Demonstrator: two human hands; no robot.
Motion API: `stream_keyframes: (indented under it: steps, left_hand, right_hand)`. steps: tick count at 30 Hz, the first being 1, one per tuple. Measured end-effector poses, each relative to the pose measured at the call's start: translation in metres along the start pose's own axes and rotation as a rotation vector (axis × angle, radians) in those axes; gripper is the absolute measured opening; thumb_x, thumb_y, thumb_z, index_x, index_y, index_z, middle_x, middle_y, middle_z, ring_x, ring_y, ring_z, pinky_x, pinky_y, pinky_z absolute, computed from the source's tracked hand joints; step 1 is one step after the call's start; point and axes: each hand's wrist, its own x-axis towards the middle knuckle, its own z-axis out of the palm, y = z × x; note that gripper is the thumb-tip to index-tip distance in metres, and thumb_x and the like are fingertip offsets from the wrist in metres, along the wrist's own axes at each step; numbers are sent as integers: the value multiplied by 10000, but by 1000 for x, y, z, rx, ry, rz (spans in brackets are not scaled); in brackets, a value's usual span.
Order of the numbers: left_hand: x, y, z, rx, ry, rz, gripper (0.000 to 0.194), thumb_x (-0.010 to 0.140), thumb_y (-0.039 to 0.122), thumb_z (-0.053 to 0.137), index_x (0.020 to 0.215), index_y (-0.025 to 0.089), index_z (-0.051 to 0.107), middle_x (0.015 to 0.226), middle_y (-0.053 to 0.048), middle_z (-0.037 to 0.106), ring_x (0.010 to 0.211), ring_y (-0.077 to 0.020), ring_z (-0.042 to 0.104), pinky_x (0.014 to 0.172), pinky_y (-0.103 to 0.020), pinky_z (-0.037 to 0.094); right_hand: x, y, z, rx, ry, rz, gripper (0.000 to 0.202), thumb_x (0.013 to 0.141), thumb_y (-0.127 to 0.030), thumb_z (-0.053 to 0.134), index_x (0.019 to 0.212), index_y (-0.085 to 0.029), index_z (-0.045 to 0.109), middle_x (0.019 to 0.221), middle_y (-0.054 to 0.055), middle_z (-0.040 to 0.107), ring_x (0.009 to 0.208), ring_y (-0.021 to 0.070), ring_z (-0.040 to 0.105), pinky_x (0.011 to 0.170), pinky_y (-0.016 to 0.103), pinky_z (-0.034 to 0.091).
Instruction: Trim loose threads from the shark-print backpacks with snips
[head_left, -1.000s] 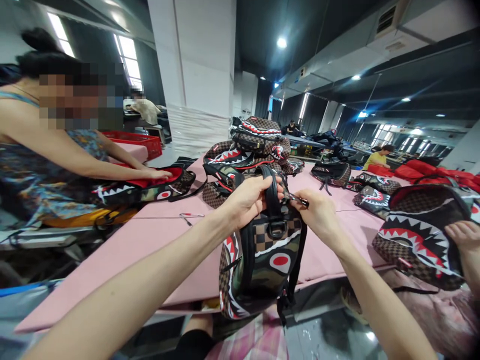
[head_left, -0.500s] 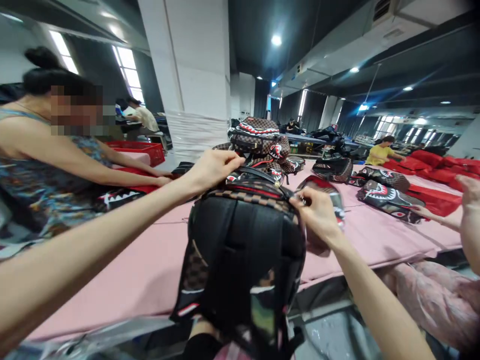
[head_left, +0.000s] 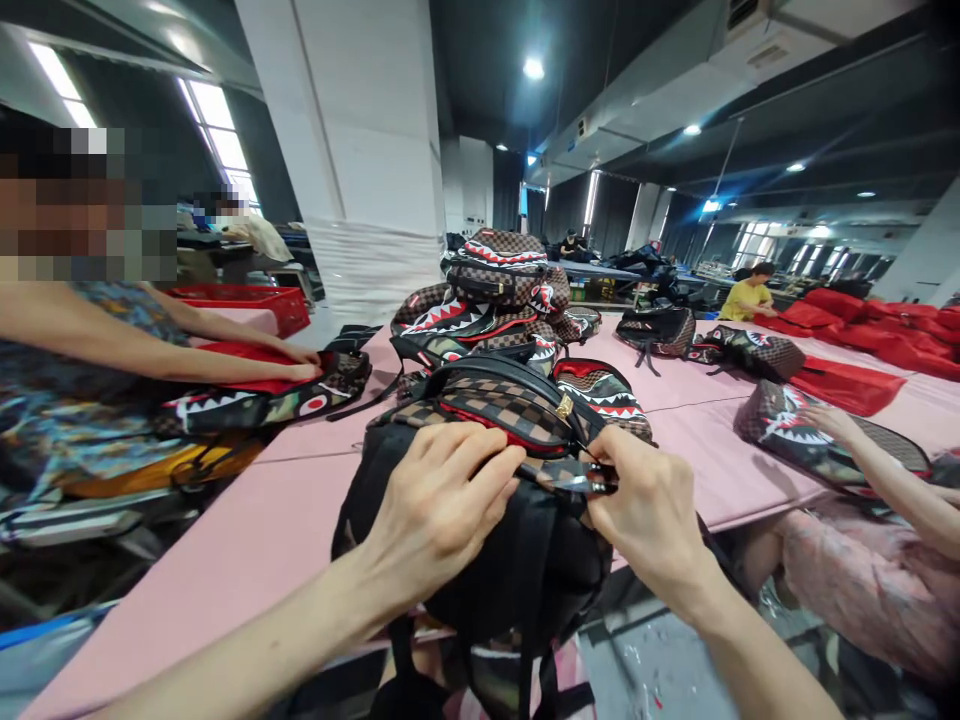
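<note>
while your left hand (head_left: 446, 500) is pinching the backpack (head_left: 480, 590), seemingly steadying its edge, your right hand (head_left: 652, 500) is gripping snips (head_left: 576, 484).

Backpack (head_left: 480, 530): black back panel, brown-and-dark checkerboard top, red along the zipper opening, gold-coloured emblem (head_left: 563, 405). Stacked backpacks (head_left: 499, 265): brown check, red-and-white shark-teeth motif; backpack at far left (head_left: 289, 400): green camouflage, white teeth, red-and-white eye, red interior. Tabletop (head_left: 300, 520): plain pink; crate (head_left: 289, 308): red; distant person's top (head_left: 744, 298): yellow.
</note>
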Motion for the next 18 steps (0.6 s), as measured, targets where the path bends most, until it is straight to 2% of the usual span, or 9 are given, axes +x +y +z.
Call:
stream_keyframes:
  steps: [2, 4, 6, 9, 11, 13, 15, 18]
  left_hand:
    - [-4, 6, -1, -51, 19, -47, 213, 857, 114, 418, 977, 157, 589, 907, -68, 608, 898, -186, 545, 796, -328, 443]
    - [-7, 11, -4, -84, 4, -62, 229, 859, 118, 407, 989, 159, 591, 956, -78, 607, 957, -189, 542, 834, -328, 448]
    - [-12, 14, -6, -82, -26, -39, 249, 862, 132, 404, 1027, 160, 588, 1036, -86, 616, 1027, -197, 526, 883, -333, 440]
    - [-16, 15, -9, -31, -63, -19, 324, 862, 156, 410, 1159, 144, 540, 1133, -93, 620, 1082, -210, 508, 931, -342, 425]
    - [-15, 13, -10, 0, -91, -44, 392, 857, 169, 413, 1240, 125, 483, 1180, -110, 606, 1094, -222, 506, 930, -352, 429]
    - [-8, 9, -12, 1, -158, -81, 429, 848, 206, 430, 1265, 114, 459, 1213, -132, 585, 1074, -239, 522, 908, -370, 439]
    - [4, 4, -16, -40, -276, -134, 422, 835, 280, 463, 1225, 122, 494, 1173, -139, 603, 996, -249, 564, 861, -376, 453]
    - [26, -3, -19, -183, -451, -173, 353, 806, 377, 513, 1087, 175, 583, 1038, -93, 647, 908, -245, 602, 809, -351, 456]
  right_hand:
    - [0, 1, -3, 25, -62, 24, 185, 591, -76, 489, 696, -197, 583, 579, -6, 603, 527, 144, 542, 494, 229, 311]
    - [4, 7, -5, 200, -167, 42, 84, 650, -125, 526, 667, -196, 569, 574, -13, 591, 532, 135, 541, 502, 220, 350]
    - [13, 13, -5, 407, -201, 62, 41, 709, -228, 572, 692, -193, 584, 655, -2, 620, 587, 134, 563, 539, 218, 404]
    - [31, 10, -1, 584, -144, 92, 227, 758, -381, 578, 861, -186, 631, 830, 32, 652, 708, 152, 590, 614, 241, 448]
    - [40, 0, 3, 648, -148, 84, 284, 785, -427, 552, 880, -174, 640, 797, 28, 640, 685, 144, 572, 592, 233, 438]
    - [41, -13, 5, 679, -117, 79, 279, 813, -420, 526, 787, -166, 638, 663, 2, 587, 587, 116, 518, 525, 215, 396]
    - [38, -22, 3, 681, -38, 43, 253, 834, -364, 513, 719, -169, 626, 607, -15, 537, 542, 99, 472, 503, 213, 369]
    - [34, -21, -1, 658, -16, -64, 243, 827, -289, 528, 625, -173, 599, 566, -22, 490, 522, 94, 444, 509, 226, 358]
